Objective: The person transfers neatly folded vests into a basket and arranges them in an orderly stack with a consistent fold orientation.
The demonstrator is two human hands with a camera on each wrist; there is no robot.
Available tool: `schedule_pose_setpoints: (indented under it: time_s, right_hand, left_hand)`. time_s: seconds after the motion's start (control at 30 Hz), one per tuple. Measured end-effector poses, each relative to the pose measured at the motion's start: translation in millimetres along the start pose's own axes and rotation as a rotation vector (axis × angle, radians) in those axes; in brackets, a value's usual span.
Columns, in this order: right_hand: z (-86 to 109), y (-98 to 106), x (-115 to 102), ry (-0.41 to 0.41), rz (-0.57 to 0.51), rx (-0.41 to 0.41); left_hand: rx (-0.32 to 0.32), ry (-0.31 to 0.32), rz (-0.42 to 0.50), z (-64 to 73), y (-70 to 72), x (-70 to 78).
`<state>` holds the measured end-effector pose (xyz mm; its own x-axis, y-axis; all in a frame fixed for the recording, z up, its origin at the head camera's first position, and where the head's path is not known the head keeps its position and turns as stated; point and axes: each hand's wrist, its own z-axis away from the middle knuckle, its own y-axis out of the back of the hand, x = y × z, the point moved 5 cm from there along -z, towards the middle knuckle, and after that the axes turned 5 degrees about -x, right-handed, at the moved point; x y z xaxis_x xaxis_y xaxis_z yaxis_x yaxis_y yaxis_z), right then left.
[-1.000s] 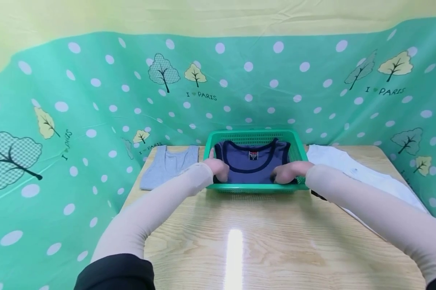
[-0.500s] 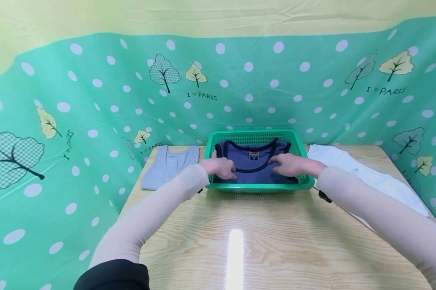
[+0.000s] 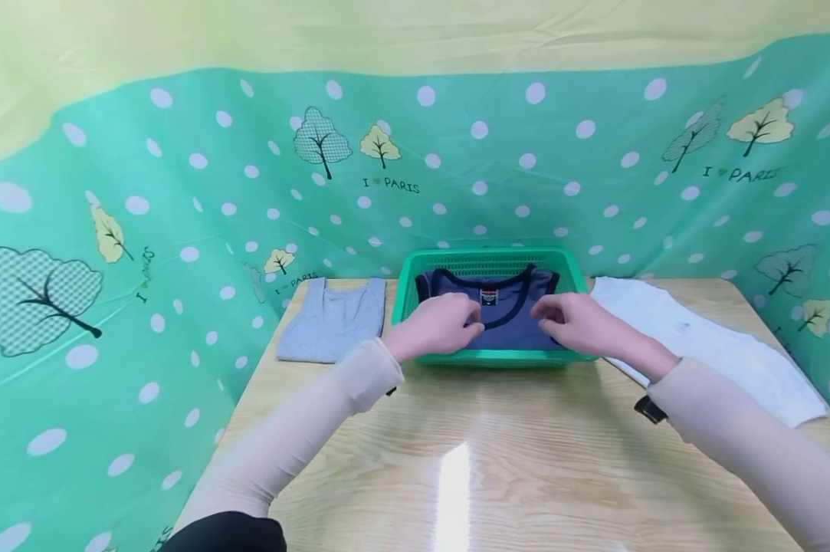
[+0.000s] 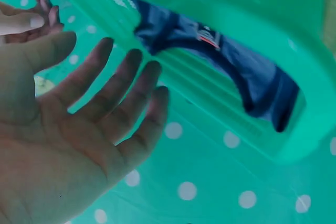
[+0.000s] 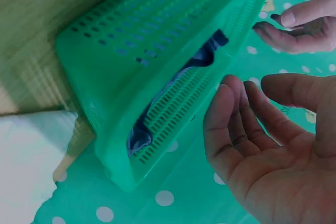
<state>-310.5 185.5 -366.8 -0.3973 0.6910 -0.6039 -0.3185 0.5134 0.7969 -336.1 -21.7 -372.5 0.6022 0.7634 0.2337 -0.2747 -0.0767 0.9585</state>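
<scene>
A folded navy tank top (image 3: 456,287) with dark trim and a neck label lies in a green plastic basket (image 3: 490,357) at the back of the table. Over the basket's front left part hovers my left hand (image 3: 437,325), fingers loosely bent around nothing. My right hand (image 3: 587,322) is above the basket's front right side, likewise holding nothing. In the left wrist view the left palm (image 4: 68,145) shows bare, its fingers spread apart from the basket. The right wrist view shows the right hand's (image 5: 273,145) fingers relaxed, with no cloth between them.
A folded grey tank top (image 3: 335,322) lies left of the basket. To the right, a white garment (image 3: 704,337) is spread along the table (image 3: 525,460). A green dotted curtain (image 3: 483,207) stands close behind and at both sides.
Both hands have let go of the navy tank top and risen out of the basket, coming back toward me. The top stays in the basket.
</scene>
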Motion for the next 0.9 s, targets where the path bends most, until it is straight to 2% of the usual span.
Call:
schedule_pose_setpoints:
  time_s: [0.13, 0.43, 0.6, 0.7, 0.9]
  right_hand:
    - [13.6, -9, -3, -0.006, -0.058, 0.039]
    - [36.8, -23, -9, -0.005, -0.095, 0.112]
    - [50.5, -31, -7, -0.020, -0.105, 0.128]
    - [62.4, -37, -3, -0.039, -0.131, 0.124]
    - [74.8, -52, 3, -0.040, -0.180, 0.081]
  left_hand:
    - [0.073, -0.021, -0.008, 11.5, -5.2, 14.7]
    - [0.171, -0.111, -0.022, 26.2, -20.5, 47.4]
    - [0.184, -0.138, 0.018, 26.0, -37.4, 61.2]
    - [0.168, -0.158, 0.056, 24.5, -50.1, 70.4]
    - [0.158, -0.144, 0.076, 22.8, -65.4, 79.7]
